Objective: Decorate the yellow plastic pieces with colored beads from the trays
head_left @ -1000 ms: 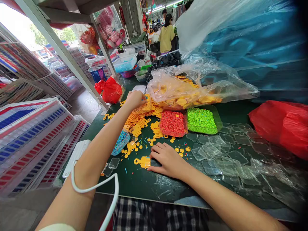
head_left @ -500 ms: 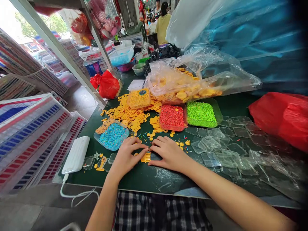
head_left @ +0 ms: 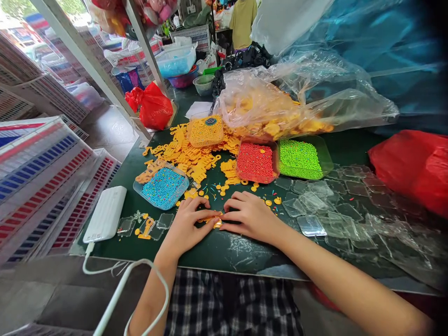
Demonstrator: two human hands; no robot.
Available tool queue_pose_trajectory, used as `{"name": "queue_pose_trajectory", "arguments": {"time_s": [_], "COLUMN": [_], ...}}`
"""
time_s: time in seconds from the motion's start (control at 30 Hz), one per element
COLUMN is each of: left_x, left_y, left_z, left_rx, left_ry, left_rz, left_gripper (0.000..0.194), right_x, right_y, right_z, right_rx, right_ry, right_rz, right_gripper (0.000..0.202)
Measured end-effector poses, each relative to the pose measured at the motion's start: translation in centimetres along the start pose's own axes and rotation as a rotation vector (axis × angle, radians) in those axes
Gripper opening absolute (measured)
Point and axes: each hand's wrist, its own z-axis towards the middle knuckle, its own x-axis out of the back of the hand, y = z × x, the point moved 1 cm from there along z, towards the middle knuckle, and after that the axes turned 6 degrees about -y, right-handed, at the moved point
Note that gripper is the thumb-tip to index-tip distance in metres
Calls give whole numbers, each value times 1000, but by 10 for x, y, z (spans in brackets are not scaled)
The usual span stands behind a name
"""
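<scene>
My left hand (head_left: 191, 223) and my right hand (head_left: 249, 217) meet at the table's near middle, fingertips closed on a small yellow plastic piece (head_left: 217, 223). Most of that piece is hidden by the fingers and thumbs. Just beyond the hands lie loose yellow round bits (head_left: 221, 188) and thin coloured slivers. A tray of blue beads (head_left: 164, 187) stands beyond my left hand. Farther off, behind my right hand, are a tray of red beads (head_left: 257, 162) and a tray of green beads (head_left: 300, 158).
A heap of flat yellow parts (head_left: 189, 156) surrounds a box of yellow beads (head_left: 206, 131). Clear plastic squares (head_left: 311, 226) cover the right side. A white power bank (head_left: 105, 213) lies left, its cable (head_left: 119, 289) crossing my left forearm. A clear bag (head_left: 266, 109) holds more yellow parts.
The view has tilted down slightly. Both hands have closed in on the yellow piece, which now shows less between the fingers. The white cable has come up in front of my left forearm.
</scene>
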Motion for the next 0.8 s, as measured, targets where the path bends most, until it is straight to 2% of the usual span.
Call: {"name": "queue_pose_trajectory", "arguments": {"time_s": [0.13, 0.33, 0.53, 0.67, 0.8], "left_x": [1, 2, 1, 2, 16], "left_y": [-1, -3, -3, -1, 4], "left_z": [-1, -1, -1, -4, 5], "left_rx": [4, 48, 27, -19, -114], "left_ry": [-9, 83, 80, 90, 105], "left_rz": [-55, -76, -49, -23, 8], "left_gripper": [18, 23, 23, 22, 21], "right_x": [0, -2, -3, -3, -2], "right_y": [0, 1, 2, 3, 6], "right_z": [0, -1, -2, -1, 0], "right_rx": [-4, -16, 4, 4, -5], "right_ry": [6, 9, 46, 64, 57], "right_rz": [6, 36, 61, 88, 137], "right_gripper": [31, 32, 32, 33, 37]}}
